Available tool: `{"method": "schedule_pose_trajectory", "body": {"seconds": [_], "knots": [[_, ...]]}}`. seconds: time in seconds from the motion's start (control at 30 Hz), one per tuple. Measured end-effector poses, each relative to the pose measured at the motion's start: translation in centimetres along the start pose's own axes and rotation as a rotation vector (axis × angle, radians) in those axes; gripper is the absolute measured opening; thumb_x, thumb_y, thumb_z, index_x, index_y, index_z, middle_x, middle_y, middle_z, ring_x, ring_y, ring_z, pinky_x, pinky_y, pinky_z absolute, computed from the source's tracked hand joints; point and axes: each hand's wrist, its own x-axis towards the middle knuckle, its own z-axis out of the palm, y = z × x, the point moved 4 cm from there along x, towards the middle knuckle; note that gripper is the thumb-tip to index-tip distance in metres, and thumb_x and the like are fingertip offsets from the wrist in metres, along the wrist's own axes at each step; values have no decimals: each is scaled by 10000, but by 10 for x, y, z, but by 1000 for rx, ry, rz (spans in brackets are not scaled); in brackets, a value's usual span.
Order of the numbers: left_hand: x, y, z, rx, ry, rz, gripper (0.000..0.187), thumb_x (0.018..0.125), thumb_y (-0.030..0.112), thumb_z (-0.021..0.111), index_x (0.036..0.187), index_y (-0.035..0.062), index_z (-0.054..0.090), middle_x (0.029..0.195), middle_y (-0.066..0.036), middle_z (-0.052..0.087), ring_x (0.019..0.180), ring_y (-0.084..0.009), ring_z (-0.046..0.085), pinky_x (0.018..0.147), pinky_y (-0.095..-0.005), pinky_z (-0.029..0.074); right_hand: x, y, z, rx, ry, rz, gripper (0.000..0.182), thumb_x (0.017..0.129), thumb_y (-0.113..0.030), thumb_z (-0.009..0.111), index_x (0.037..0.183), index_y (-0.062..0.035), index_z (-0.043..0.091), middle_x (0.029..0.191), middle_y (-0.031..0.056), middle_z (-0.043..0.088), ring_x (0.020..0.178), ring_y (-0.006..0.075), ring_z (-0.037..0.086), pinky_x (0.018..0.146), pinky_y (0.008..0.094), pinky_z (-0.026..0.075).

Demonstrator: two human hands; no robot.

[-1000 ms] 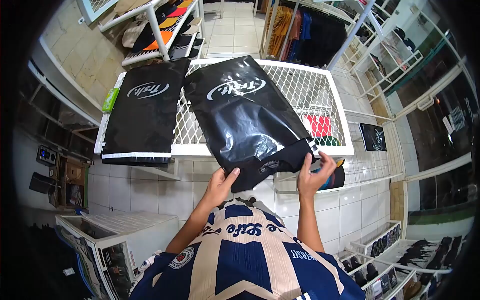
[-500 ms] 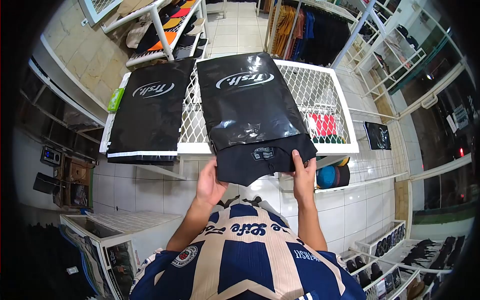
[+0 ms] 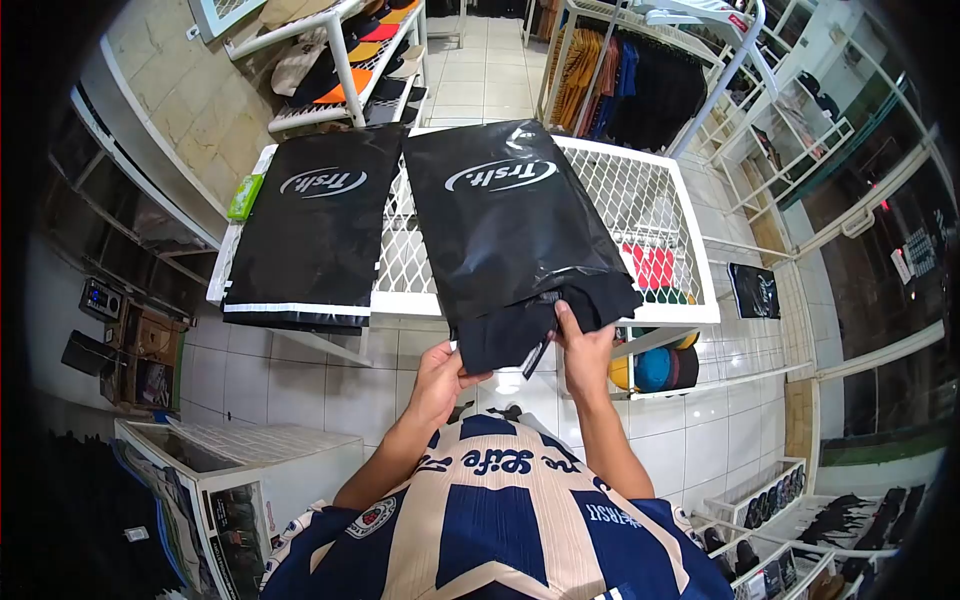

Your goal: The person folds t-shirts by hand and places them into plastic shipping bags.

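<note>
A black plastic mailer bag [image 3: 510, 220] with a white "Trslt." logo lies on the white mesh table, its mouth facing me. From that mouth sticks out a folded black shirt [image 3: 500, 340], its collar end bunched and creased. My left hand [image 3: 437, 382] pinches the shirt's lower left corner. With thumb on top, my right hand [image 3: 583, 350] grips the shirt near the collar, just right of the middle. How far the shirt reaches inside the bag is hidden. A second black mailer bag [image 3: 310, 230] with the same logo lies flat to the left.
The white mesh table [image 3: 680, 230] has a raised metal rim. A green packet [image 3: 244, 198] sits at its left edge. Colourful caps [image 3: 655, 369] rest on a shelf below. Behind stand a cap rack [image 3: 345, 85] and hanging shirts [image 3: 575, 75]. Another black bag [image 3: 754, 291] lies to the right.
My right hand has moved left and inward, and the shirt's collar end has gone from flat to bunched. My left hand has shifted slightly right. The view has shifted a little.
</note>
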Motion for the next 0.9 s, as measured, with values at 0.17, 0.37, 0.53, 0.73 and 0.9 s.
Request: {"method": "schedule_pose_trajectory", "body": {"seconds": [0.17, 0.37, 0.53, 0.73, 0.9], "knots": [[-6, 12, 5, 92, 11, -15, 264, 1084, 212, 551, 1176, -11, 658, 1126, -149, 739, 1042, -255, 747, 851, -315, 613, 37, 12, 28, 44, -4, -20, 438, 932, -105, 771, 1216, 5, 456, 1101, 127, 635, 872, 175, 671, 683, 294, 582], [-11, 22, -4, 70, 52, 17, 252, 1082, 237, 566, 1154, 11, 653, 1093, -146, 741, 1036, -263, 750, 832, -315, 614, 32, -4, -29, -218, -212, -15, 274, 922, -63, 768, 1121, 30, 605, 982, 71, 662, 819, 137, 683, 677, 251, 590], [-12, 21, -8, 64, 99, 30, 224, 1070, 221, 586, 1151, 20, 645, 1076, -124, 735, 996, -249, 753, 808, -317, 614, 11, -52, -57, -841, -20, -300, 275, 870, -232, 820, 809, 19, 725, 657, 50, 680, 569, 89, 545, 555, 289, 462], [-10, 18, -1, 75, 117, 37, 197, 1053, 194, 608, 1148, 24, 631, 1081, -114, 726, 957, -237, 749, 759, -324, 613, -31, -18, -4, -1050, -223, -408, 312, 836, -230, 862, 921, -18, 650, 776, 61, 694, 634, 96, 583, 589, 256, 473], [-10, 24, 6, 251, 236, 106, 232, 993, 269, 695, 1035, 42, 677, 867, -78, 738, 779, -209, 745, 662, -313, 565, -21, 4, -8, -728, -261, -223, 354, 825, -125, 857, 1034, -34, 586, 790, 22, 629, 660, 99, 561, 610, 261, 477]]}}
